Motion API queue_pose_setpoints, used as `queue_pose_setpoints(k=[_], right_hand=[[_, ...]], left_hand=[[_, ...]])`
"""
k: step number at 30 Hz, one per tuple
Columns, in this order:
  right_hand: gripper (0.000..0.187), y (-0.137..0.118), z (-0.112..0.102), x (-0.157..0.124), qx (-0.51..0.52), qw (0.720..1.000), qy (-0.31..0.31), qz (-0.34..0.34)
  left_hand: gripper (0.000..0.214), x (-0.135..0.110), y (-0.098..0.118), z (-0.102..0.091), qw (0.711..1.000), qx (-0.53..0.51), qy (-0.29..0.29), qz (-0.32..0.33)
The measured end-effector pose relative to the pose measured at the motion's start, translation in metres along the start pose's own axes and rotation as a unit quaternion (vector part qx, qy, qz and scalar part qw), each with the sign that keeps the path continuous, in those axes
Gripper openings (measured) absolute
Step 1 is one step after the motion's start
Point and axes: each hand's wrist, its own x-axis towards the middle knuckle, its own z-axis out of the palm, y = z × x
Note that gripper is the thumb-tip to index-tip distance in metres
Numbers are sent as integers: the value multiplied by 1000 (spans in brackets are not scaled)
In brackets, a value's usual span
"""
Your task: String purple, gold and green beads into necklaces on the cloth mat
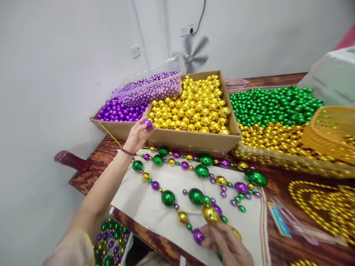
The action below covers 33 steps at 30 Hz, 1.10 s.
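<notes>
My left hand (137, 136) reaches out to the front edge of the cardboard boxes and pinches a purple bead (148, 123) between its fingertips. My right hand (229, 245) is low at the near edge of the table, fingers closed on the end of a bead strand (194, 195) next to a large gold bead (210, 213) and a purple one (198, 235). The strand of green, gold and purple beads lies looped over a white cloth (155, 207).
A box of purple beads (116, 111) and a box of gold beads (194, 107) stand behind the cloth. Green and gold beads (271, 111) fill a tray at right, beside an orange basket (330, 133). Thin gold strands (324, 207) lie at right. A fan stands at the wall.
</notes>
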Motion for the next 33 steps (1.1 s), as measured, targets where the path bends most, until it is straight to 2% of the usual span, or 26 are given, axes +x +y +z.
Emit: queue_pose_setpoints(k=[2,5,9,11,15,19,33], right_hand=[[34,-2,2,-1,-6,1000,-6,-8],[27,-9,7,-3,-35,998,5,-44],[18,-16,11,-3,-74,988,30,-131],[14,-16,11,-4,-74,986,23,-146],[12,-14,10,-8,-67,986,11,-151],[11,-12,11,-10,-56,987,12,-148],[12,-16,15,-13,-38,994,26,-97]], left_hand=[[26,-40,-18,23,994,-75,-26,-81],[24,-83,-44,55,971,-148,-15,-188],[23,-111,-66,83,933,-220,9,-285],[20,-117,-70,92,920,-239,23,-309],[18,-122,-72,98,907,-259,33,-331],[24,-122,-71,97,907,-256,32,-333],[29,-126,-74,94,933,-186,-33,-305]])
